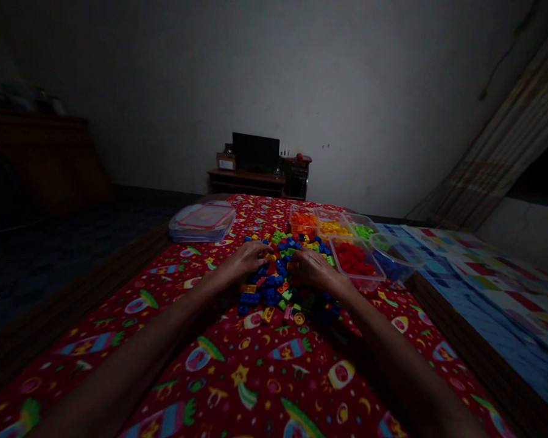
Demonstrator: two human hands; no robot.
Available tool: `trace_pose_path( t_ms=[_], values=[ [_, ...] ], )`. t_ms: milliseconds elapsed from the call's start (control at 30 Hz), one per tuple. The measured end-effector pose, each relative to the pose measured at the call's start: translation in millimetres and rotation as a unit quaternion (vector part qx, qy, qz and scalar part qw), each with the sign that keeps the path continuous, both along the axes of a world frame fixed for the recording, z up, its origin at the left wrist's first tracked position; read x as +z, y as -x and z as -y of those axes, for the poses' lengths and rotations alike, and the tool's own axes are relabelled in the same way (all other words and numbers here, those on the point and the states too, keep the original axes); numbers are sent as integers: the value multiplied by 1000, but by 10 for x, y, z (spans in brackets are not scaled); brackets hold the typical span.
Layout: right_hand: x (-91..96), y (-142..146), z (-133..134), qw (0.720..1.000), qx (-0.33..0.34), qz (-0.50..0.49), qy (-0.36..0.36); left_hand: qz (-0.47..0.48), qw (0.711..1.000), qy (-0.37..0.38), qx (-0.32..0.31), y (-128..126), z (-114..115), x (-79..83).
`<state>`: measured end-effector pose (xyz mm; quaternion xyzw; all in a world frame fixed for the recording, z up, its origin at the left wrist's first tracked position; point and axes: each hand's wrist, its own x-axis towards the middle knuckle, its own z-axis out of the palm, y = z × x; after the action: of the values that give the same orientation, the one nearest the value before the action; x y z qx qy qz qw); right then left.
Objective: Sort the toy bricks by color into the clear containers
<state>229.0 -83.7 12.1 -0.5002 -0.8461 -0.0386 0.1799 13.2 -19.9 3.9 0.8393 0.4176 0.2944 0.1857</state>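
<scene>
A heap of loose plastic toy bricks (274, 274) in blue, green, yellow, orange and red lies on a red patterned bedspread (265, 371). My left hand (248, 258) rests on the heap's left side, its fingers curled down over the bricks. My right hand (314, 271) lies on the right side of the heap, close to a clear tub of red bricks (354, 260). Whether either hand grips a brick is hidden by the fingers.
Clear tubs of orange (302, 222), yellow (332, 227), green (361, 229) and blue bricks (393, 263) stand beyond the heap. A stacked clear box with a red-rimmed lid (202, 222) sits at far left. A wooden bed edge (466, 347) runs along the right, and a low cabinet with a monitor (256, 152) stands beyond.
</scene>
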Motion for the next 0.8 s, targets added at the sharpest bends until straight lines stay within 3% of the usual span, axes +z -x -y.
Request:
trace_pose_path(
  t_ms=[167,467,667,800],
  values=[
    [69,-60,-30,996,30,-66,53,5,1000,13,-9,-20,-23,-88],
    [43,-46,-43,995,26,-95,25,-14,1000,-23,4,-114,94,-51],
    [42,-5,-74,988,11,-154,13,98,993,59,20,-196,123,17],
    [60,107,-75,971,34,-224,80,185,973,140,15,-283,162,34]
  ],
)
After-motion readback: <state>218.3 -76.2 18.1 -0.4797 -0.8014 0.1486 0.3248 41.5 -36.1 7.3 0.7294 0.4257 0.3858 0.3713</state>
